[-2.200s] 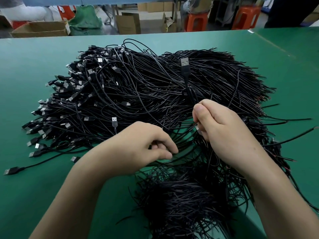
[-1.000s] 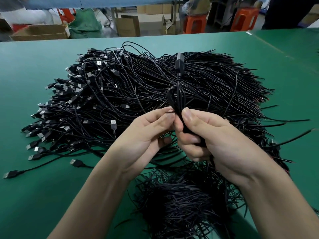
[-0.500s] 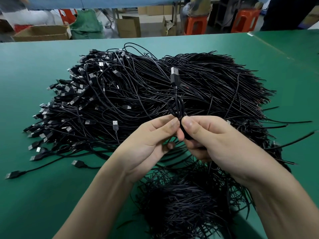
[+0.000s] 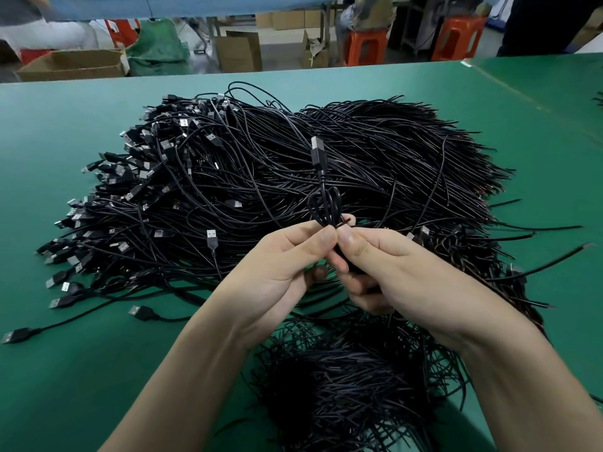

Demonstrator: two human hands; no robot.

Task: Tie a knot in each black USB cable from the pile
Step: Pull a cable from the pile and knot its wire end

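A single USB cable [image 4: 323,194] is held upright between both hands, just above the near edge of the pile [image 4: 375,148] it comes from. The left hand [image 4: 280,269] pinches it between thumb and forefinger. The right hand [image 4: 394,275] pinches it at the same spot, thumb tip against the left thumb tip, with its lower fingers curled round the cable's hidden length. Above the fingertips the cable forms a few small loops bunched together, and its plug [image 4: 317,151] stands straight up over them, metal end uppermost.

The plug's shell is too small and blurred to read any mark, and no other writing is legible.

The pile spreads across the green table [image 4: 71,380], with its plugs crowded on the left and its bare cut ends fanned out to the right. One plug [image 4: 211,238] stands up just left of the left hand. A stray cable [image 4: 16,336] trails off towards the left edge. A second dark heap of cable ends [image 4: 346,396] lies nearer the person, partly hidden under both forearms. Beyond the table are cardboard boxes [image 4: 73,65], a green sack [image 4: 156,47] and orange stools [image 4: 367,47].
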